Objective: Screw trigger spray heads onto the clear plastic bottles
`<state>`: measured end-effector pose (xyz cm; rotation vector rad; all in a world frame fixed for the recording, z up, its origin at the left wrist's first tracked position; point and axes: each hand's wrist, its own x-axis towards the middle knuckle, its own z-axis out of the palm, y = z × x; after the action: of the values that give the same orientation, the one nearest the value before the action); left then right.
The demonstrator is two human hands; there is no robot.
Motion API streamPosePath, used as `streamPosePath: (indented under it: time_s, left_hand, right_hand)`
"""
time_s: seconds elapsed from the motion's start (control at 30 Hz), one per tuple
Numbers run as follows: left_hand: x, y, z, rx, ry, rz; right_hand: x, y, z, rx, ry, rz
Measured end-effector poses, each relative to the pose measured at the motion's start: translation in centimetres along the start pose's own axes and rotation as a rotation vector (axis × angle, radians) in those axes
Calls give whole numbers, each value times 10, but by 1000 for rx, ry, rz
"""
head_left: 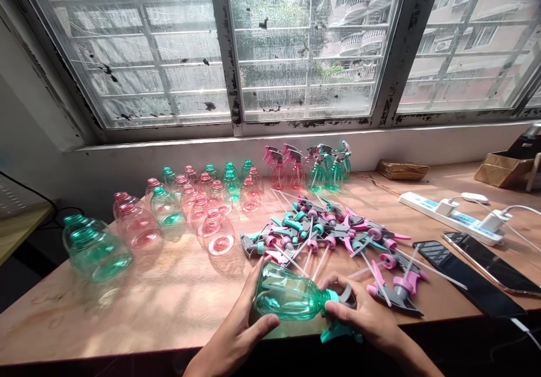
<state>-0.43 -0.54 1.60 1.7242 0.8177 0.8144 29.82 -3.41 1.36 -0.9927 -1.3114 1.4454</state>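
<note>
Green bottle (pixel 287 295), clear teal plastic, empty, lying on its side at bottom centre of the frame, base toward the left, neck toward the right, over the near table edge. Spray head (pixel 342 312), grey body with teal collar and trigger, sits at the bottle's neck, trigger pointing down toward the frame's bottom edge.

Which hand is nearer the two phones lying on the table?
Right. The right hand, gripping the sprayer head on the green bottle, sits just left of the phones; the left hand is farther left.
</note>
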Motion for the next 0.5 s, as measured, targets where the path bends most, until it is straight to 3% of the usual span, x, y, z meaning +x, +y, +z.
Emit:
streamPosePath:
  time_s: [0.5]
  left_hand:
    - [1,-4,0,-18,-3,0]
  right_hand:
    - [-1,-3,2,3,13,16]
